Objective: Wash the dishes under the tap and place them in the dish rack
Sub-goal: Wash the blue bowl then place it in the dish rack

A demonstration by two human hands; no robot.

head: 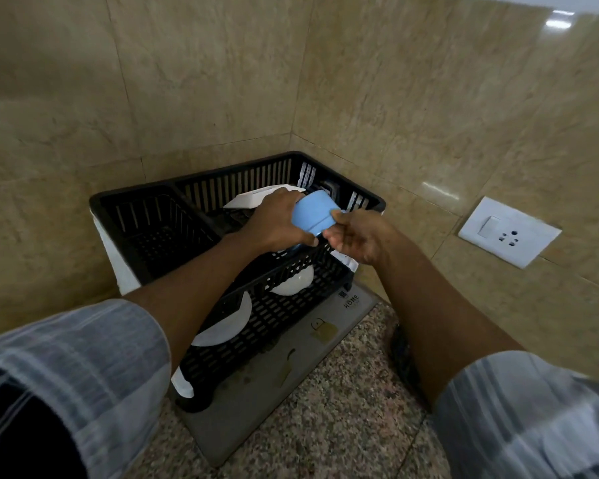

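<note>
Both hands grip one blue cup (314,211) between them, left hand (276,223) and right hand (358,236), above the dish rack (159,216)

the dish rack (201,188) looked like matt black slotted plastic, the blue cup (313,212) smooth and matt, the wall tiles (429,98) glossy beige stone, the counter (343,409) speckled granite.

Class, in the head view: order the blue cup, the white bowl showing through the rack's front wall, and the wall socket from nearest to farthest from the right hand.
1. Blue cup: held in the right hand, on its left.
2. White bowl: below-left, inside the rack.
3. Wall socket: on the right-hand wall.
</note>
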